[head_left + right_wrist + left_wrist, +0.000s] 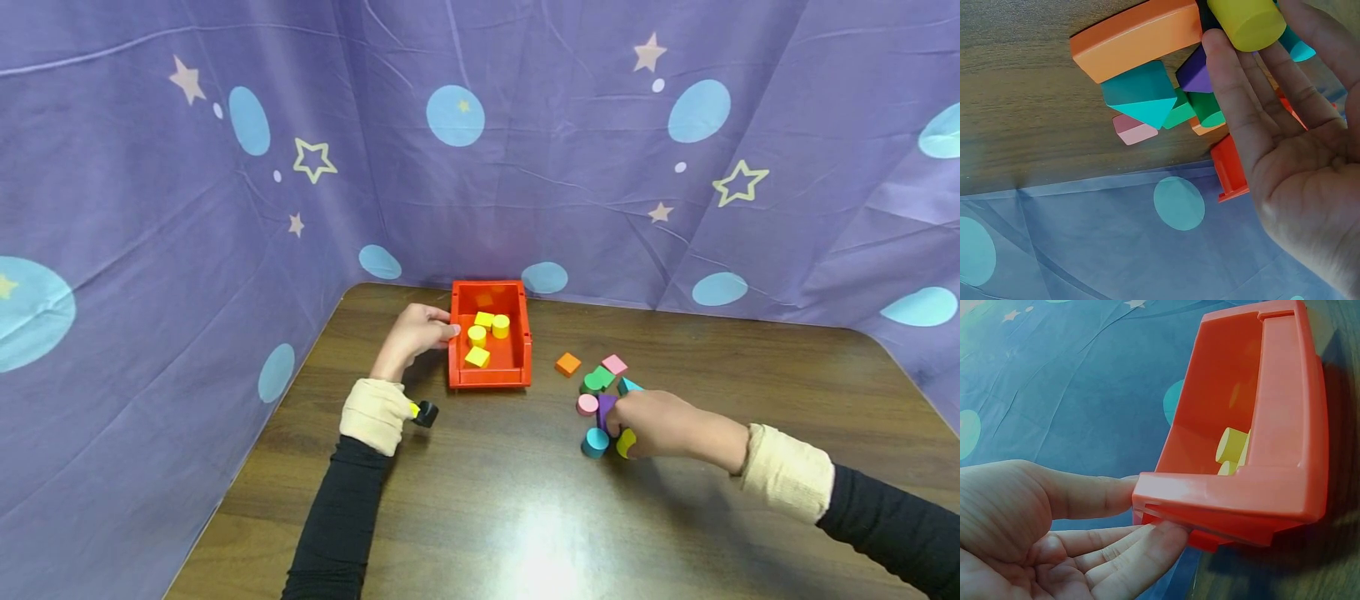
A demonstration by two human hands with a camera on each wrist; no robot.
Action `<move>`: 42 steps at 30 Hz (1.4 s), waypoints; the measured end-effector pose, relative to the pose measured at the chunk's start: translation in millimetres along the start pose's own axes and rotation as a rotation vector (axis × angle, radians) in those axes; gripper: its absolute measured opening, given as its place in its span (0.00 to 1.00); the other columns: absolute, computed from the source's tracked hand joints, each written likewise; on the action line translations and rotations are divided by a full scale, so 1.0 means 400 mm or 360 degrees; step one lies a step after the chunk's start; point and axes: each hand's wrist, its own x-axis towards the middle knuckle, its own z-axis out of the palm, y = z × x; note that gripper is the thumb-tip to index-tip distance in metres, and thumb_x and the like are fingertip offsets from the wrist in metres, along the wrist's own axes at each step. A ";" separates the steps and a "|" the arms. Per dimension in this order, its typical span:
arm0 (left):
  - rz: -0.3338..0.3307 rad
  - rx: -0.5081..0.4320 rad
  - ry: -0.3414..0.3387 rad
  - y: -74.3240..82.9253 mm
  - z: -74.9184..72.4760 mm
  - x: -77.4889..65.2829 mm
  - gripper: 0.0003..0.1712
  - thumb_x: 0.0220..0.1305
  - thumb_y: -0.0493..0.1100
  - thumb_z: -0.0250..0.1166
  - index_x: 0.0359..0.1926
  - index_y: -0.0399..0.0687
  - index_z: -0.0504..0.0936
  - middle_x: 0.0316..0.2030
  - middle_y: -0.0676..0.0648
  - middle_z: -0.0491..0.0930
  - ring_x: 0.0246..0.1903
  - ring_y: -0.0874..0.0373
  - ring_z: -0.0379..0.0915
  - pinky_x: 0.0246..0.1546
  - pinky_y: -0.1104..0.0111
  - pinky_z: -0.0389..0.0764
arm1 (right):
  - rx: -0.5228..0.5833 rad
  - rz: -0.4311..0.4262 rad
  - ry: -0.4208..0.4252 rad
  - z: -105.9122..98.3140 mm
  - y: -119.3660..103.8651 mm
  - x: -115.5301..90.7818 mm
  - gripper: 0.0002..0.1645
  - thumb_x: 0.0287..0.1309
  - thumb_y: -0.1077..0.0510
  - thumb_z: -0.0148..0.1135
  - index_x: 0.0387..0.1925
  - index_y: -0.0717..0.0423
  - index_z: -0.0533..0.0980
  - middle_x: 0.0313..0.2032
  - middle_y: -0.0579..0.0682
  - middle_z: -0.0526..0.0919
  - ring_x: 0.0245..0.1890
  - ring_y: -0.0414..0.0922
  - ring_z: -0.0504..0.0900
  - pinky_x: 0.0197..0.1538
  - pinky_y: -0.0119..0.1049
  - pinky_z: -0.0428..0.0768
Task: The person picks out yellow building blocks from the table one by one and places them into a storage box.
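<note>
My left hand (416,337) grips the left wall of a red plastic bin (491,378), the thumb on one side of the rim and fingers below it in the left wrist view. Inside the bin lie several yellow blocks (477,357), some of them cylinders. Over at the right, my right hand (667,422) reaches down into a loose group of coloured blocks. Its thumb and fingers are around a yellow cylinder (1250,25). Close by are a purple block (606,408), a blue cylinder (596,443), a pink cylinder (587,405) and a long orange block (1141,39).
Beyond the right hand's fingers lie green blocks (592,383), a pink block (615,364), a teal triangular block (1141,94) and an orange block (567,364). A small black object (426,414) shows beside the left wrist. Purple curtain (525,167) hangs behind the wooden table (420,500).
</note>
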 end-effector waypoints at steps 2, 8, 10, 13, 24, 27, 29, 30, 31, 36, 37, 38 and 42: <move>-0.0001 0.0005 0.0000 0.000 0.000 -0.001 0.24 0.59 0.35 0.62 0.55 0.27 0.73 0.49 0.33 0.78 0.38 0.50 0.81 0.48 0.56 0.81 | 0.0007 0.0010 -0.0005 0.001 -0.001 0.000 0.19 0.38 0.64 0.75 0.13 0.48 0.70 0.15 0.38 0.59 0.20 0.36 0.60 0.21 0.25 0.62; -0.0027 0.0020 0.0010 0.001 -0.002 -0.001 0.24 0.59 0.36 0.63 0.56 0.28 0.72 0.49 0.34 0.78 0.39 0.50 0.81 0.49 0.56 0.81 | 0.0013 0.0026 -0.0016 0.004 0.000 0.002 0.17 0.38 0.66 0.74 0.14 0.50 0.72 0.15 0.38 0.62 0.20 0.36 0.62 0.21 0.25 0.62; -0.0034 0.0014 0.0008 0.002 -0.002 0.000 0.24 0.59 0.35 0.62 0.55 0.28 0.72 0.50 0.34 0.77 0.40 0.49 0.81 0.48 0.57 0.81 | 0.0016 0.0030 -0.0016 0.005 0.001 0.002 0.17 0.37 0.67 0.74 0.14 0.50 0.72 0.15 0.39 0.62 0.20 0.36 0.62 0.20 0.25 0.62; -0.0045 -0.0012 0.0004 0.003 -0.002 0.000 0.23 0.60 0.35 0.62 0.55 0.28 0.72 0.50 0.33 0.77 0.43 0.48 0.80 0.49 0.57 0.81 | 0.0026 0.0032 -0.0013 0.007 0.002 0.003 0.18 0.38 0.67 0.73 0.14 0.49 0.71 0.15 0.39 0.62 0.19 0.36 0.62 0.20 0.25 0.62; -0.0050 -0.0012 0.0003 -0.004 -0.001 0.004 0.24 0.59 0.35 0.63 0.56 0.27 0.72 0.50 0.33 0.77 0.42 0.48 0.81 0.50 0.56 0.80 | 0.0058 0.0032 -0.0008 0.007 0.001 0.003 0.19 0.38 0.69 0.72 0.12 0.50 0.71 0.15 0.38 0.60 0.19 0.36 0.61 0.21 0.24 0.63; -0.0038 -0.0004 0.0001 -0.004 -0.001 0.006 0.24 0.59 0.35 0.63 0.55 0.28 0.72 0.49 0.34 0.77 0.40 0.49 0.81 0.49 0.57 0.81 | 0.0064 0.0041 -0.0015 0.006 -0.001 0.003 0.19 0.38 0.69 0.72 0.13 0.50 0.71 0.15 0.38 0.60 0.19 0.36 0.61 0.21 0.24 0.64; -0.0034 -0.0014 0.0000 -0.005 -0.001 0.008 0.23 0.59 0.35 0.63 0.55 0.28 0.73 0.49 0.33 0.77 0.40 0.48 0.81 0.49 0.56 0.81 | 0.0067 0.0048 -0.0019 0.004 -0.002 0.003 0.18 0.39 0.69 0.72 0.13 0.50 0.71 0.15 0.38 0.60 0.19 0.36 0.61 0.21 0.24 0.64; -0.0033 -0.0019 0.0000 -0.005 -0.001 0.008 0.23 0.59 0.35 0.63 0.55 0.27 0.73 0.49 0.33 0.77 0.40 0.48 0.81 0.49 0.56 0.81 | 0.0068 0.0049 -0.0022 0.003 -0.002 0.003 0.18 0.39 0.69 0.72 0.13 0.50 0.71 0.15 0.39 0.61 0.19 0.36 0.62 0.21 0.24 0.64; -0.0031 -0.0019 -0.0002 -0.004 -0.001 0.007 0.23 0.59 0.35 0.63 0.55 0.27 0.73 0.48 0.33 0.77 0.40 0.47 0.81 0.49 0.56 0.81 | 0.0070 0.0047 -0.0023 0.003 -0.003 0.003 0.18 0.39 0.68 0.73 0.13 0.50 0.71 0.15 0.39 0.61 0.19 0.36 0.62 0.22 0.24 0.64; -0.0030 -0.0015 -0.0008 -0.003 -0.002 0.008 0.23 0.59 0.35 0.63 0.55 0.27 0.72 0.49 0.33 0.77 0.43 0.45 0.80 0.48 0.57 0.82 | 0.0053 0.0034 -0.0021 -0.004 -0.005 0.003 0.18 0.38 0.67 0.74 0.13 0.50 0.72 0.15 0.39 0.63 0.19 0.37 0.63 0.22 0.25 0.65; -0.0031 -0.0015 -0.0009 -0.002 -0.002 0.008 0.23 0.59 0.35 0.63 0.55 0.27 0.72 0.49 0.32 0.77 0.43 0.45 0.80 0.48 0.57 0.82 | 0.0048 0.0031 -0.0021 -0.006 -0.006 0.003 0.18 0.38 0.67 0.74 0.14 0.50 0.72 0.15 0.39 0.63 0.19 0.37 0.63 0.22 0.25 0.65; -0.0029 -0.0015 -0.0011 -0.002 -0.001 0.008 0.23 0.60 0.35 0.62 0.55 0.27 0.72 0.49 0.32 0.77 0.43 0.45 0.80 0.48 0.58 0.82 | 0.0041 0.0029 -0.0019 -0.008 -0.006 0.003 0.18 0.39 0.67 0.74 0.14 0.50 0.72 0.14 0.39 0.63 0.19 0.37 0.63 0.22 0.25 0.65; -0.0010 -0.0017 -0.0017 -0.003 -0.001 0.006 0.23 0.60 0.34 0.62 0.55 0.26 0.72 0.49 0.32 0.77 0.41 0.46 0.81 0.49 0.55 0.81 | 0.0026 -0.0001 -0.0004 -0.012 -0.006 0.000 0.20 0.39 0.70 0.70 0.11 0.50 0.69 0.13 0.38 0.57 0.18 0.36 0.58 0.21 0.24 0.58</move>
